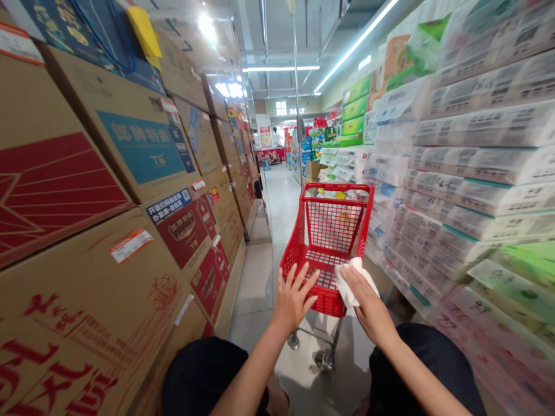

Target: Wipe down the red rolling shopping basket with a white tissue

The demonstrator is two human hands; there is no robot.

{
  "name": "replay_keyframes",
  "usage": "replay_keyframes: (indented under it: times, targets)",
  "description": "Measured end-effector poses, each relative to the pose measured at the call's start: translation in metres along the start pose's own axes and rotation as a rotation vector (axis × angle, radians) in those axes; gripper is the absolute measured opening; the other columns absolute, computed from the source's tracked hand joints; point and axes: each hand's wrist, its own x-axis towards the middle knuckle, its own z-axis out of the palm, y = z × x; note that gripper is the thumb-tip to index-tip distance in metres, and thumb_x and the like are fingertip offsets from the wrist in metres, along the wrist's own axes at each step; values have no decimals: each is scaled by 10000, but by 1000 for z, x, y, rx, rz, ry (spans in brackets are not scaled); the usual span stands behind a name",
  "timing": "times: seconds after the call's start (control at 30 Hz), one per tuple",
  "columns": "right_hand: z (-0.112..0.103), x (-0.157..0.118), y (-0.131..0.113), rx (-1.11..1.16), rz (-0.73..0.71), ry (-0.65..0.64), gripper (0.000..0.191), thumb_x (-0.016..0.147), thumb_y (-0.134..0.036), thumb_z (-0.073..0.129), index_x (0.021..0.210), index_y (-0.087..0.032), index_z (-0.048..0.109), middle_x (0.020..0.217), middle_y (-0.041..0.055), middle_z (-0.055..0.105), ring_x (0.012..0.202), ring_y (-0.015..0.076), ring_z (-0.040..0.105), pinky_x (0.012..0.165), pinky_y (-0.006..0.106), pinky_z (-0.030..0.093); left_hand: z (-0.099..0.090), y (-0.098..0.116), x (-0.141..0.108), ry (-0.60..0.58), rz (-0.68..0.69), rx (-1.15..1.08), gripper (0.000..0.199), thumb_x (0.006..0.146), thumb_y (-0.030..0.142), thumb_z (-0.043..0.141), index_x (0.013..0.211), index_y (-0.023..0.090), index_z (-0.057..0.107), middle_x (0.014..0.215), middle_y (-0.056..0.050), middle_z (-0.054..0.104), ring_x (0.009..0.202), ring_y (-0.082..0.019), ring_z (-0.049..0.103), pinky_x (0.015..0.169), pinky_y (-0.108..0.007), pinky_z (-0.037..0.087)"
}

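1. Red shopping cart [328,304]: on the aisle floor [281,193], just beyond the knees [427,364].
2. Left hand [291,297]: open, fingers spread over the cart's near rim; contact hard to confirm from here.
3. Right hand [364,292]: gripping white cloth [344,292] against the near right corner.
4. Alongside: stacked cartons [134,138] left, wrapped packs [477,162] right.
5. Far end: DAILY sign [297,110], person [277,137] below.

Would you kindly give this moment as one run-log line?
left hand: at near rim of red plastic shopping cart; right hand: holding white cloth at cart's near right corner; left side: brown cardboard boxes
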Motion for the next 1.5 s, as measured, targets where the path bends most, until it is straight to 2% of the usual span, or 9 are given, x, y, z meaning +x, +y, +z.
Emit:
replay_keyframes:
  times: [0.2,0.33,0.5,0.63,0.83,1.0,1.17,1.33,1.5]
  targets:
    - [24,6,-47,-232,-95,-41,979,787,34,412,1660,-208,42,1659,105,355,1532,260,331,1234,526,376,0,-6,-1,2,7,17,730,1005,374,574,1638,369,210,1698,8,264,1538,-323,282,1266,-660,135]
    - [17,6,-37,-289,-152,-71,943,816,30,399,1659,-199,45,1642,96,391,1522,230,353,1230,478,392,-5,-26,-5,10,46,35,691,1011,330,569,1624,390,256,1702,14,254,1548,-290,283,1276,-599,189]
    - [2,-2,-16,-258,-118,-33,926,830,-9,421,1661,-201,60,1637,96,396,1519,257,359,1225,511,393,-2,-43,-7,104,-72,0,710,966,288,643,1604,360,339,1731,-36,134,1581,-375,157,1239,-625,269]
    - [17,6,-29,-246,-52,-24,985,778,28,421,1663,-208,58,1649,98,376,1535,268,325,1234,530,376,3,-31,-4,103,-73,-77,721,923,277,654,1588,343,383,1738,-29,84,1579,-430,90,1212,-654,303]
    - [51,32,-58,-203,-111,-31,1009,761,27,431,1661,-175,23,1643,123,382,1513,263,370,1221,497,407,4,-20,-5,42,-33,-108,903,814,274,696,1627,247,302,1725,-60,161,1580,-436,57,1230,-658,277]
    - [27,18,-22,-206,-123,-88,980,765,31,426,1662,-211,116,1636,87,408,1517,231,365,1244,485,372,2,-27,-8,42,-2,-107,786,898,138,535,1631,190,258,1689,-81,284,1584,-286,195,1263,-542,302]
    - [3,5,14,-272,16,5,865,843,-18,443,1651,-220,207,1612,97,445,1510,261,379,1244,531,357,6,-13,-4,39,31,-147,757,879,163,544,1604,177,328,1696,-66,263,1584,-296,192,1271,-543,286]
    - [27,20,-19,-233,-19,-1,873,833,-29,467,1651,-171,195,1574,128,493,1480,264,427,1239,516,368,9,6,1,23,36,-145,819,850,211,568,1622,183,297,1702,-46,241,1580,-334,190,1263,-560,286]
    - [40,25,-44,-155,-113,-54,910,812,-31,464,1656,-168,151,1609,128,443,1500,249,396,1236,512,368,4,1,-3,3,49,-98,890,868,237,573,1655,146,166,1687,-68,281,1572,-309,227,1269,-511,296]
